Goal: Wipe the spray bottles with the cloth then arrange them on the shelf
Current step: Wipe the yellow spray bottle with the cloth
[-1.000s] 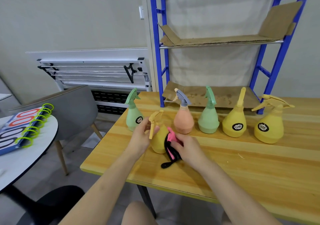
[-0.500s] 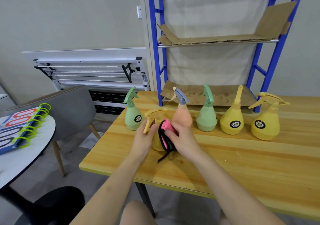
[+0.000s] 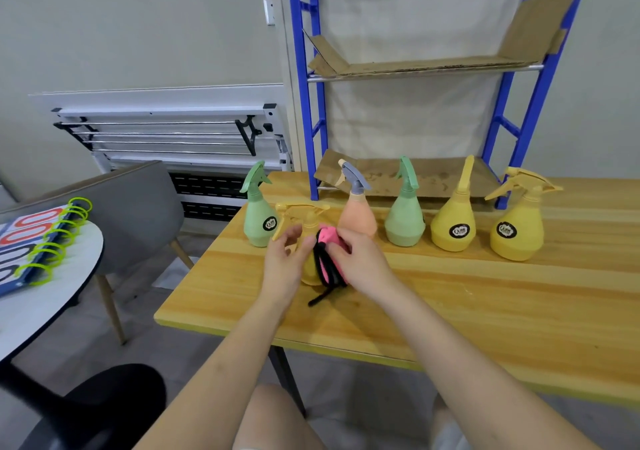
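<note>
A small yellow spray bottle [image 3: 309, 222] stands near the table's left front, between my hands. My left hand [image 3: 285, 262] steadies its left side with thumb and fingers curled round it. My right hand [image 3: 360, 259] grips a pink and black cloth [image 3: 328, 259] and presses it against the bottle's right side. Behind stand a green bottle [image 3: 258, 219], an orange bottle with a grey trigger [image 3: 357, 215], another green one [image 3: 404, 219] and two yellow ones [image 3: 453, 224] [image 3: 516, 233].
A blue metal shelf [image 3: 320, 103] with cardboard-lined levels [image 3: 433, 67] stands at the back of the wooden table [image 3: 485, 304]. A grey chair [image 3: 138, 207] and a round white table [image 3: 45, 297] with a ring binder are to the left.
The cloth has slid up the yellow bottle's side and back down along it. My left hand stays at the bottle's left side. The camera view has shifted slightly.
</note>
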A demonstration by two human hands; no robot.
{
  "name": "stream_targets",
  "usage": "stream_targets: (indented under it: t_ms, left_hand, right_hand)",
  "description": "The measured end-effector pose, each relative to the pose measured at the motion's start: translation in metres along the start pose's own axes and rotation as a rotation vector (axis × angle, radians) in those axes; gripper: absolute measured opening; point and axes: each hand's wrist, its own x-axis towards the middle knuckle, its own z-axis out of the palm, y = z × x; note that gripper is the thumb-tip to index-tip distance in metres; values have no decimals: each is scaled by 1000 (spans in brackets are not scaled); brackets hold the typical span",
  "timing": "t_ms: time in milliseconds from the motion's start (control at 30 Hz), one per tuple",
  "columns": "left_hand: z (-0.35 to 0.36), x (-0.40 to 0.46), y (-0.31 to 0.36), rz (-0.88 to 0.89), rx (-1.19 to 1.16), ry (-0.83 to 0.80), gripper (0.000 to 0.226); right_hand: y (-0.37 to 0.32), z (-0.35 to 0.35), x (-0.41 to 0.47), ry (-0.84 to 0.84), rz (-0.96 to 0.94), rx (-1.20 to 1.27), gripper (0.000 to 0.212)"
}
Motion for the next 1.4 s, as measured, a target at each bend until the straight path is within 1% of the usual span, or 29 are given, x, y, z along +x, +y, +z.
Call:
stream_targets:
  t_ms: [67,167,267,333,367,400,467,567,600,700,833,867,933,967,1000,1067,1200,1300,1400]
  left_hand:
    - [-1,3,2,15,41,5,34]
    - [-4,3,3,73,126,-5,39]
    - [-3,5,2,103,178,-24,43]
    - [-2,2,-2,133,202,-8,44]
    - [1,1,-3,147,199,6,45]
    - [2,1,-5,159,205,19,47]
    - [8,-2,-12,186,229,49,49]
    - [8,-4,-14,165,219,67,50]
    - [8,-4,-15,179,224,73,49]
    - [5,3,-14,184,267,31,46]
    - [-3,10,-12,169,345,-13,48]
    - [-4,11,-13,178,354,-19,48]
    - [-7,11,-12,188,341,-35,47]
    - [-8,11,-13,183,333,-43,47]
    - [-8,10,-13,176,332,-47,46]
    - [-10,10,-12,175,328,-57,45]
    - [-12,9,-12,170,325,-80,45]
    - [-16,12,-13,176,335,-114,46]
    - [-18,16,-15,158,369,-129,45]
  right_hand:
    - [-8,2,2,12,-24,44,36]
    - [-2,7,0,29,-50,-7,38]
    - [19,4,3,23,-19,-73,24]
    - [26,6,-1,33,-20,-96,12]
    - [27,6,-2,39,-17,-103,10]
    - [27,8,-1,49,-20,-93,10]
    - [24,9,-5,55,-22,-81,18]
    - [22,11,-1,49,-36,-71,29]
    - [26,11,-1,52,-48,-69,30]
    - [30,7,-2,28,-48,-48,19]
    - [14,-1,11,5,-72,-7,28]
    - [12,-1,13,5,-88,26,27]
    - [8,2,11,2,-91,48,17]
    - [11,5,7,-12,-91,43,17]
    - [16,8,3,-13,-92,36,22]
    - [25,8,-3,1,-94,4,26]
    - [33,7,-8,-21,-15,-182,10]
    - [30,4,-9,-48,17,-228,20]
    - [17,2,-1,-38,4,-149,21]
